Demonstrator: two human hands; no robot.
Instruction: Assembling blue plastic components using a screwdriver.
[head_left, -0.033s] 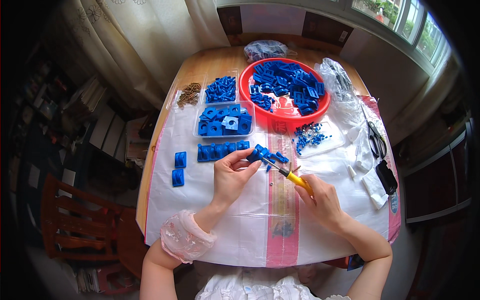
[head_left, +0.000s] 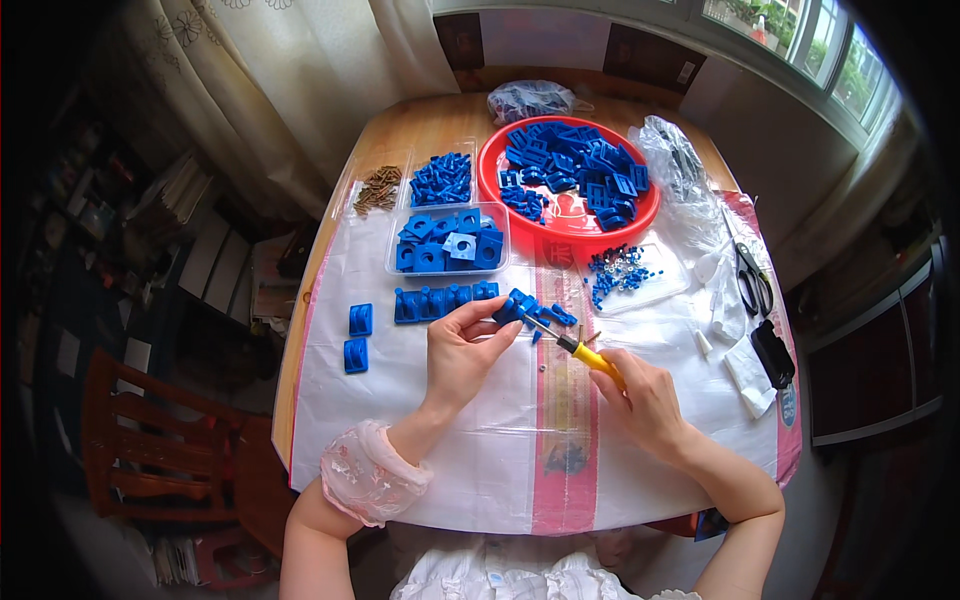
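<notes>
My left hand [head_left: 462, 352] pinches a small blue plastic part [head_left: 516, 306] above a white sheet on the table. My right hand [head_left: 640, 394] grips a yellow-handled screwdriver [head_left: 578, 349], and its metal tip touches the blue part. A row of finished blue parts [head_left: 440, 299] lies just beyond my left hand. Two more blue parts [head_left: 358, 337] sit to the left on the sheet.
A red round tray [head_left: 640, 215] holds several blue pieces. Clear trays carry blue square blocks [head_left: 448, 248] and small blue pieces [head_left: 442, 180]. Brown screws [head_left: 379, 188] lie at the back left. Scissors [head_left: 752, 278], a black object [head_left: 772, 352] and plastic bags lie right.
</notes>
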